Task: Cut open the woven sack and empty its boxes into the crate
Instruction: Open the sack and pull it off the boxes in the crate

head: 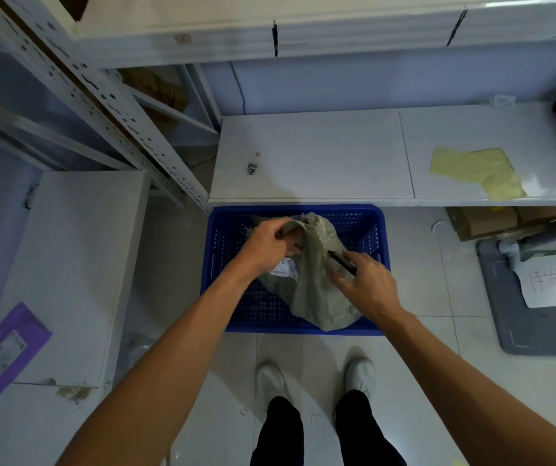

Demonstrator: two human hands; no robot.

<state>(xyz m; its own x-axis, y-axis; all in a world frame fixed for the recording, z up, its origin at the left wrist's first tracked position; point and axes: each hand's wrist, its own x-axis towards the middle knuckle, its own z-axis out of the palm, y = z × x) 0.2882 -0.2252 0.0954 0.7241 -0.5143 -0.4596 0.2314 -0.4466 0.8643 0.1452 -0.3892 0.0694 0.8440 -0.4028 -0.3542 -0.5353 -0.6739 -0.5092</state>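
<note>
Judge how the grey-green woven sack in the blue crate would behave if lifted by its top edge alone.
The woven sack would probably sag: its cloth folds and creases where the left hand bunches it. Its lower end rests bulging on the blue crate, so the contents likely slide down. The weave looks faintly shiny, perhaps slippery. The right hand holds a dark tool against it.

Crate (295, 210) stands on the floor directly ahead of the person's shoes (317, 378), its far edge under the front edge of a low shelf (310, 156). Woven sack (313, 284) lies in the crate. Left hand (266, 247) is at the sack's far end; right hand (367, 284) is on its right side. A mailer (7, 348) lies on the board at far left.
</note>
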